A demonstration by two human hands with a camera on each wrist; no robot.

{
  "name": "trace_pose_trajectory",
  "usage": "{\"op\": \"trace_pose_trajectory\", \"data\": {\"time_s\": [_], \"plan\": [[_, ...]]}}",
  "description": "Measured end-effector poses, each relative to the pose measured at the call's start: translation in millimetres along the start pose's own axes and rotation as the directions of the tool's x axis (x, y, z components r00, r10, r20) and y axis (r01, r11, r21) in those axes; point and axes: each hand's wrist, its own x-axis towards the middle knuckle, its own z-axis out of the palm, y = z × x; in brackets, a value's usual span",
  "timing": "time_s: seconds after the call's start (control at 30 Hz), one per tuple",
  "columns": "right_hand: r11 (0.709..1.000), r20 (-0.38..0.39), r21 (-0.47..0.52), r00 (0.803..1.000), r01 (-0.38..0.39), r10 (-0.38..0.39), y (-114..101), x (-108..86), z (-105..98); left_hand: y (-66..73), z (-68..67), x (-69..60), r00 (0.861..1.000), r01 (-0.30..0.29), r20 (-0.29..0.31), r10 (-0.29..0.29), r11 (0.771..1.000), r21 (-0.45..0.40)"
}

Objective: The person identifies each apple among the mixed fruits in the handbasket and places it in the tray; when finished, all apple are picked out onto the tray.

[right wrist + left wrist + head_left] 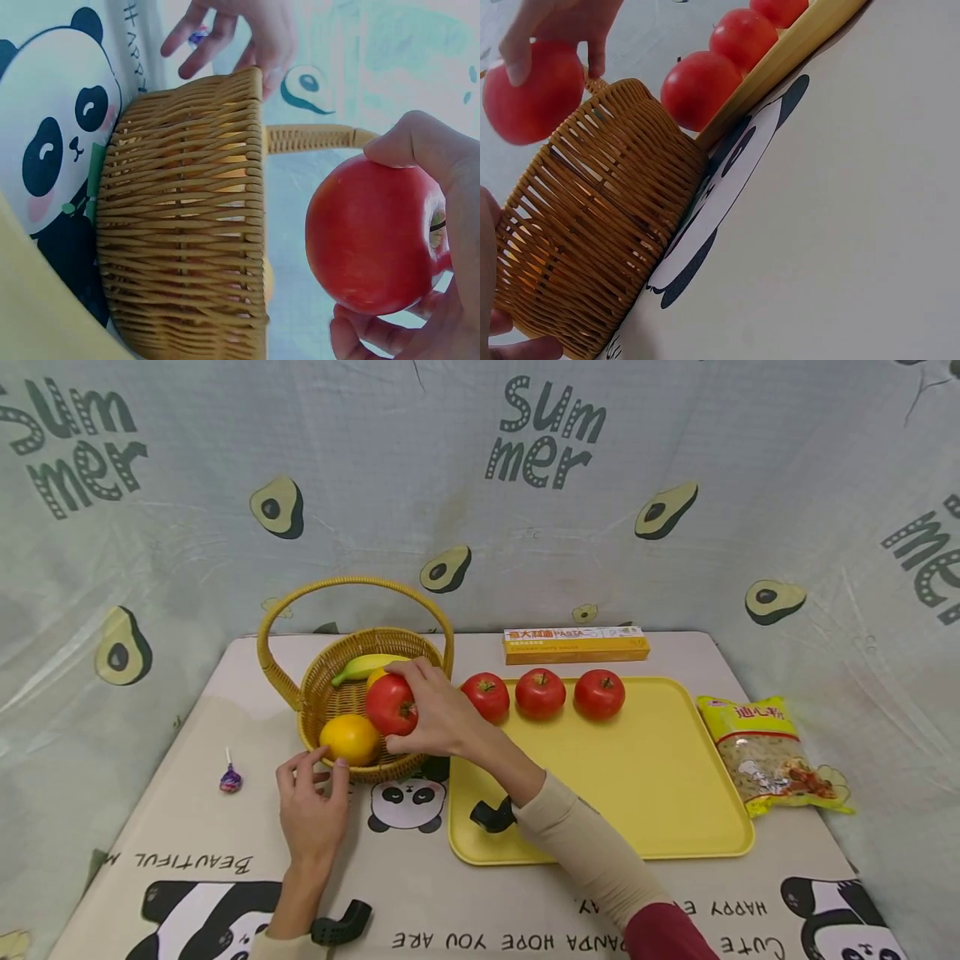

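My right hand (pixel 431 710) holds a red apple (pixel 392 704) over the right part of a wicker basket (pixel 311 693). In the right wrist view the thumb and fingers grip the apple (pixel 375 232) from one side, and its brown stem shows. At the near rim, my left hand (pixel 313 802) holds the basket's edge with fingertips and thumb. Inside the basket lie a lemon (pixel 350 739) near the front, a banana (pixel 367 667) at the back, and another yellow-orange fruit (pixel 377 676), mostly hidden by the apple.
Three red apples (pixel 540 693) sit along the back left of a yellow tray (pixel 600 793), right of the basket. Behind it stands a pasta box (pixel 576 646). A yellow food bag (pixel 776 752) lies at the right, a lollipop (pixel 230 777) at the left. The basket's tall handle (pixel 356 582) arches overhead.
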Motion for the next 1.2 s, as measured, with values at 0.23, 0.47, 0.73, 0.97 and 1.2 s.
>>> {"op": "trace_pose_trajectory", "data": {"time_s": [0.23, 0.47, 0.73, 0.97, 1.2], "plan": [[0.999, -0.095, 0.030, 0.995, -0.018, 0.021, 7, -23.3, -10, -2.0, 0.7, -1.1, 1.000, 0.004, 0.000, -0.004, 1.000, 0.003], [0.994, -0.172, 0.099, 0.984, -0.040, 0.056, 21, -47.0, -22, -2.5, 0.7, -0.5, 1.000, -0.012, -0.001, 0.012, 1.000, 0.002], [0.975, -0.218, 0.208, 0.969, -0.072, 0.118, 37, -70.3, -29, -2.9, 0.5, 0.8, 1.000, -0.015, -0.004, 0.016, 1.000, 0.009], [0.977, -0.242, 0.186, 0.959, -0.102, 0.146, 52, -83.5, -33, -2.0, 1.2, 0.0, 1.000, -0.020, -0.008, 0.020, 1.000, 0.010], [0.978, -0.291, 0.169, 0.943, -0.118, 0.164, 65, -91.9, -43, -0.3, 1.0, -0.9, 1.000, -0.022, -0.013, 0.022, 1.000, 0.003]]}}
